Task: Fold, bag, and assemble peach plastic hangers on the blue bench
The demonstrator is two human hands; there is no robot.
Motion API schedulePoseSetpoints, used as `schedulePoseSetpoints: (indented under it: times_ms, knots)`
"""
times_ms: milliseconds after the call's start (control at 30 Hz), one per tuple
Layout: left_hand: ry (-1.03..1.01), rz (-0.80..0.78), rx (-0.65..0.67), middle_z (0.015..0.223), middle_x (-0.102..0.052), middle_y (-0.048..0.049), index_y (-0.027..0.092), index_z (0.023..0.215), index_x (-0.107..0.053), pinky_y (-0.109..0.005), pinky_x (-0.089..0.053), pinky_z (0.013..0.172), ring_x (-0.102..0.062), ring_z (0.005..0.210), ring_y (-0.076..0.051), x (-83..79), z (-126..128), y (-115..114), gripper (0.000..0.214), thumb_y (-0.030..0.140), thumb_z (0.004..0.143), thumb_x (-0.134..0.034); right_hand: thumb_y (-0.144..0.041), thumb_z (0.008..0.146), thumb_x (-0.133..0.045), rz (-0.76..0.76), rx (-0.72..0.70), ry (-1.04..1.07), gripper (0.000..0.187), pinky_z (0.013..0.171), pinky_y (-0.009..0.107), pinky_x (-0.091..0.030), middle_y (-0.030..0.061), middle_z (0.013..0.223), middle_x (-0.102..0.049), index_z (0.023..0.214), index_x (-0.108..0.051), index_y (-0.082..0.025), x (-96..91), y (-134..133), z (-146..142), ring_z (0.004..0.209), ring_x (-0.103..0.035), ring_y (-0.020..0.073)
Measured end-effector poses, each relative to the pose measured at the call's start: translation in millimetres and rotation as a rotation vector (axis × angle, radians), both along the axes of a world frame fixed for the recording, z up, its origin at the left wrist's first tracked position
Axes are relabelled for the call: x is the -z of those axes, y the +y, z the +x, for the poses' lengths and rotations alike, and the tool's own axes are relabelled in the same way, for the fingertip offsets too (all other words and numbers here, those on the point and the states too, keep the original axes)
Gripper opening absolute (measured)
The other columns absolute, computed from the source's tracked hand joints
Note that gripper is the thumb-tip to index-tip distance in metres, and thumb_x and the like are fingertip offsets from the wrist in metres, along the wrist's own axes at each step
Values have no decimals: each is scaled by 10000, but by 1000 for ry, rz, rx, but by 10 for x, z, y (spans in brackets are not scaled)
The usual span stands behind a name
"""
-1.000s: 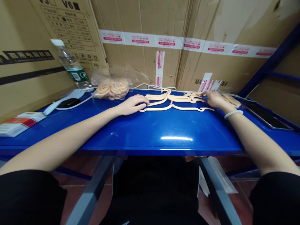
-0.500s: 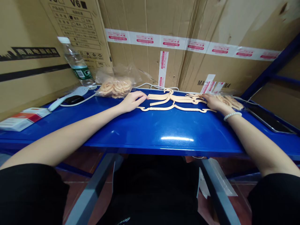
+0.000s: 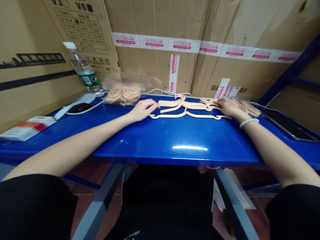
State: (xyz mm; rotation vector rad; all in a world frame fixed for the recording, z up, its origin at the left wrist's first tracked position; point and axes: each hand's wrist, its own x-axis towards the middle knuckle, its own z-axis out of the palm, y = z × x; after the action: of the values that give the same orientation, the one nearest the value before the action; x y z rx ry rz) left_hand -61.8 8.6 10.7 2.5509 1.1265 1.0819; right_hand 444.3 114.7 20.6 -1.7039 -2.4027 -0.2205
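Observation:
My left hand (image 3: 142, 110) lies on the blue table, its fingers stretched loosely, fingertips beside the left ends of several beige plastic clothes hangers (image 3: 195, 104). The hangers are stacked flat, hooks pointing to the back. One beige hanger (image 3: 172, 116) lies nearer to me, apart from the stack, its left end by my left hand. At the right end, my right hand (image 3: 228, 108) has its fingers bent down over loose beige hanger arms (image 3: 208, 101), closed on their ends; the fingertips are partly hidden. Behind that hand lies a bag of beige hanger arms (image 3: 247, 108).
A clear bag of beige hooked pieces (image 3: 125, 93) sits behind my left hand. Further left are a water bottle (image 3: 86, 75), a white brush (image 3: 72, 105) and a red-white box (image 3: 30, 127). A tablet (image 3: 290, 125) lies at right. Cardboard (image 3: 155, 20) stands behind the table (image 3: 150, 143).
The view has shifted slightly. Both hands and the hangers stay in nearly the same places.

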Motion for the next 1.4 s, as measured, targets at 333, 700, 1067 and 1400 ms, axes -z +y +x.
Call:
schedulePoseSetpoints:
  times_ms: [333, 700, 1067, 1400]
  knots:
    - [-42, 10, 34, 1058, -764, -106, 163, 980, -760, -380, -518, 977, -700, 1034, -243, 22, 14, 9, 428, 441, 1014, -436, -139, 835, -566, 64, 3, 65, 408, 1105, 447, -493, 176, 1334, -659, 1193, -762, -143, -44, -73, -51, 1199, -649, 334]
    - [-63, 6, 48, 1040, -763, -106, 163, 965, -769, -362, -512, 949, -703, 1009, -236, 37, 20, 21, 423, 436, 1012, -450, -141, 829, -555, 13, 45, 10, 496, 1063, 497, -505, 171, 1378, -671, 1295, -727, -150, -103, -140, -121, 1229, -648, 377]
    - [-58, -10, 55, 1038, -769, -102, 174, 957, -769, -369, -514, 951, -705, 1005, -233, 36, 27, 22, 415, 439, 1003, -453, -33, 781, -579, -33, 153, 48, 513, 1002, 418, -523, 178, 1276, -718, 1269, -707, -122, -105, -128, -127, 1151, -668, 324]
    - [-148, -35, 39, 1067, -771, -108, 164, 989, -752, -382, -525, 969, -706, 1025, -234, -78, 44, -50, 384, 449, 988, -495, -64, 766, -536, 223, 36, 284, 418, 1065, 520, -520, 162, 1209, -742, 1093, -782, -150, -244, -261, -198, 1153, -675, 344]
